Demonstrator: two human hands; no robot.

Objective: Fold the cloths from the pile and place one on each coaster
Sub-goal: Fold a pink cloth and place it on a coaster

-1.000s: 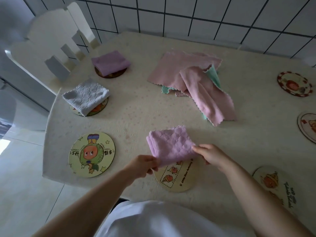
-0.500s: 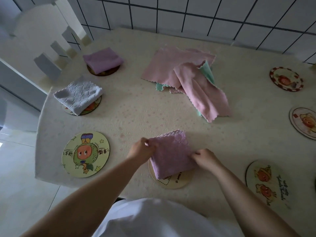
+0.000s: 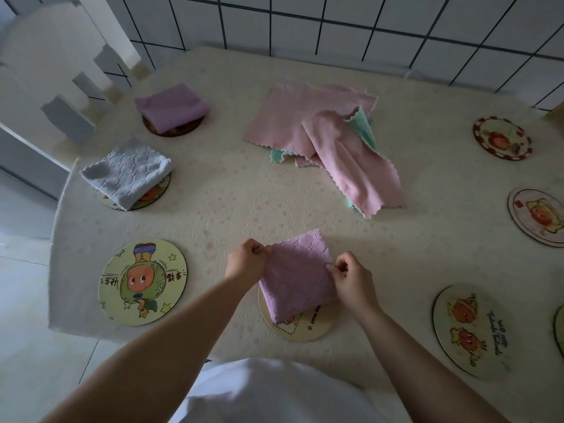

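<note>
A folded purple cloth (image 3: 297, 274) lies on a cream coaster (image 3: 308, 326) near the table's front edge, covering most of it. My left hand (image 3: 247, 262) pinches the cloth's far left corner. My right hand (image 3: 351, 277) pinches its right edge. A pile of pink and green cloths (image 3: 329, 138) lies unfolded at the table's middle back. A folded purple cloth (image 3: 172, 106) rests on a dark coaster at the back left. A folded grey cloth (image 3: 126, 172) sits on a coaster in front of it.
Bare coasters: a yellow-green one (image 3: 142, 282) at front left, a two-figure one (image 3: 470, 328) at front right, another (image 3: 538, 216) on the right, a red-rimmed one (image 3: 502, 138) at back right. A white chair (image 3: 61, 71) stands left; a tiled wall behind.
Both hands lowered the folded purple cloth from just above the table onto the cream coaster and now hold its edges there.
</note>
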